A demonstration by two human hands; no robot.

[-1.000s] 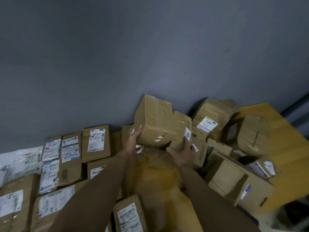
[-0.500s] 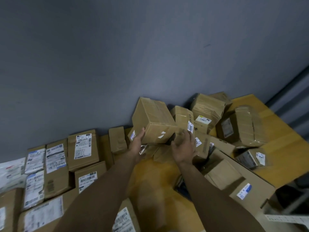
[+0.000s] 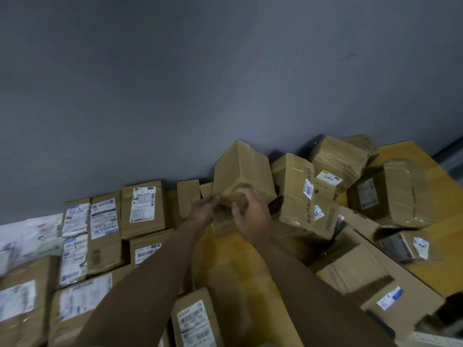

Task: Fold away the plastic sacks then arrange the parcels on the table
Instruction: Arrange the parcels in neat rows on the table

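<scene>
View from above a yellow wooden table (image 3: pixel 431 249) set against a grey wall (image 3: pixel 175 83). Two bare forearms reach away from the viewer to the middle of the table. Both hands hold one plain brown cardboard box (image 3: pixel 241 171), tilted with an edge pointing up, close to the wall. The left hand (image 3: pixel 204 211) grips its lower left corner with curled fingers. The right hand (image 3: pixel 250 216) curls round its near lower edge. Whether the box rests on anything beneath it cannot be told.

To the left, labelled parcels (image 3: pixel 144 205) lie flat in neat rows, labels up, touching one another. Beyond them at the far left edge lie white plastic mailers (image 3: pixel 27 236). To the right, just beside the held box, is a loose heap of taped boxes (image 3: pixel 338 161), some leaning on each other. Nearer on the right lies an opened carton (image 3: pixel 363 271).
</scene>
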